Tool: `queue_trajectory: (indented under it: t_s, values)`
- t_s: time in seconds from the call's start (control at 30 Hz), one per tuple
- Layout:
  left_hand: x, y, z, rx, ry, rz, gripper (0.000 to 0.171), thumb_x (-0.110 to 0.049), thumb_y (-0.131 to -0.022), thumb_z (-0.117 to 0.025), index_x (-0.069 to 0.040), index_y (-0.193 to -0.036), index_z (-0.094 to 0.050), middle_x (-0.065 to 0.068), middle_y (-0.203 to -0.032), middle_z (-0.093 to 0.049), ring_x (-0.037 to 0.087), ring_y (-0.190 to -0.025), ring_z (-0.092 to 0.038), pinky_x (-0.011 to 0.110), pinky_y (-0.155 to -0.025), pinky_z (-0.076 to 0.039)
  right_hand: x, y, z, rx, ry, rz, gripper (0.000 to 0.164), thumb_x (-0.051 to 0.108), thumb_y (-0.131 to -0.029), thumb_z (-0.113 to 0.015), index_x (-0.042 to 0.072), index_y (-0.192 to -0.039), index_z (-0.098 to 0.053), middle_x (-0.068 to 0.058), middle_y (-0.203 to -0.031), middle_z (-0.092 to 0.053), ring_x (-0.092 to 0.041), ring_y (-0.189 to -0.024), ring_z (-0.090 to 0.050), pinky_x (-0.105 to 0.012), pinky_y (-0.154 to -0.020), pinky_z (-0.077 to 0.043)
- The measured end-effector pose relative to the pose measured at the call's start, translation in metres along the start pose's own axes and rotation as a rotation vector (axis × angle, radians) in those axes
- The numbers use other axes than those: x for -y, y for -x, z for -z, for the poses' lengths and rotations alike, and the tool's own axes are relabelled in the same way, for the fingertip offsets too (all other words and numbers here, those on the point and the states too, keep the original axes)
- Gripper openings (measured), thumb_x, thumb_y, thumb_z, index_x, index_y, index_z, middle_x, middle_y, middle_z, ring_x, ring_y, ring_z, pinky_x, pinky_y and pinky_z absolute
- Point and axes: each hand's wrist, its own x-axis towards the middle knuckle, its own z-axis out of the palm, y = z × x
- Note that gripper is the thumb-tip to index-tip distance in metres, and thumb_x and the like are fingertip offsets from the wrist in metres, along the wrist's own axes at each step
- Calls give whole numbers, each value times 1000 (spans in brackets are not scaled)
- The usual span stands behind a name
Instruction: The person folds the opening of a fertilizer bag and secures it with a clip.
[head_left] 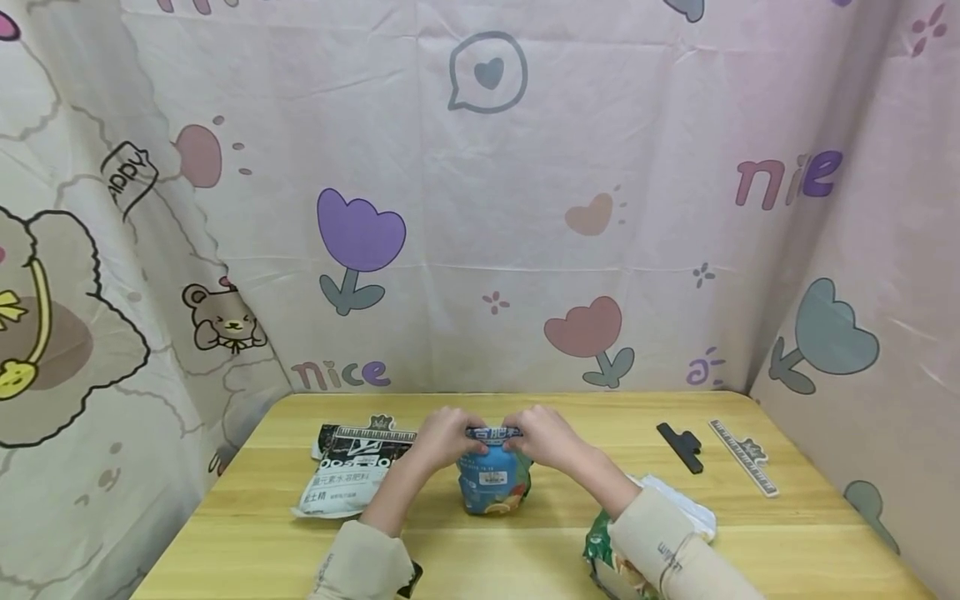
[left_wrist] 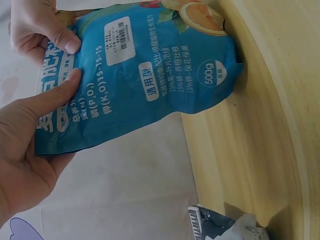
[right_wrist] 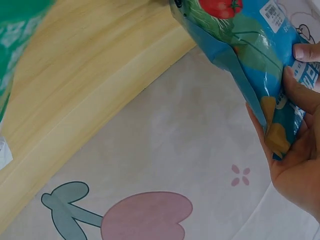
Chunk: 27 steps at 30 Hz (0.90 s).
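A blue fertilizer bag (head_left: 492, 483) with fruit pictures and a barcode label stands upright at the middle of the table. Its top is folded over toward the front. My left hand (head_left: 450, 437) pinches the folded top at the left, thumb in front and fingers behind. At the right end of the fold, my right hand (head_left: 546, 437) grips it the same way. In the left wrist view the blue bag (left_wrist: 145, 75) shows a 500g mark, with the left thumb pressed on its upper part. The right wrist view shows the bag's side crease, the right hand (right_wrist: 300, 165) around the top corner.
A black-and-white bag (head_left: 348, 479) with a ruler-like clip (head_left: 375, 433) across its top lies at left. Near the right forearm is a green bag (head_left: 600, 542). A black clip (head_left: 681, 448) and a white ruler-patterned clip (head_left: 744, 458) lie at right. A patterned curtain surrounds the wooden table (head_left: 525, 550).
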Motion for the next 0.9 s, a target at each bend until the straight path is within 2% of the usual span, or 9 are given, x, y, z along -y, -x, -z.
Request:
queue_trajectory:
  t_s: [0.47,0.9]
  values:
    - [-1,4,-4,-61,-64,-36,17,-23,-68,-80,-15,-82,-74,-5,-75,-68,13,-68,-60,28,-58,-46,2,1,-3,-43,10,3,6,15,-77,-74,11,-79,-69,4,-70,-64,-4,-55,-53,-21,-49,-42]
    - [-1,3,-5,-63,-62,-35,16,-23,-68,-80,-16,-81,-75,-6,-75,-68,11,-68,-61,28,-59,-46,2,0,-4,-56,9,0,6,13,-76,-75,11,-77,-70,5,-68,-64,-4,-55,-52,-20,-50,-42]
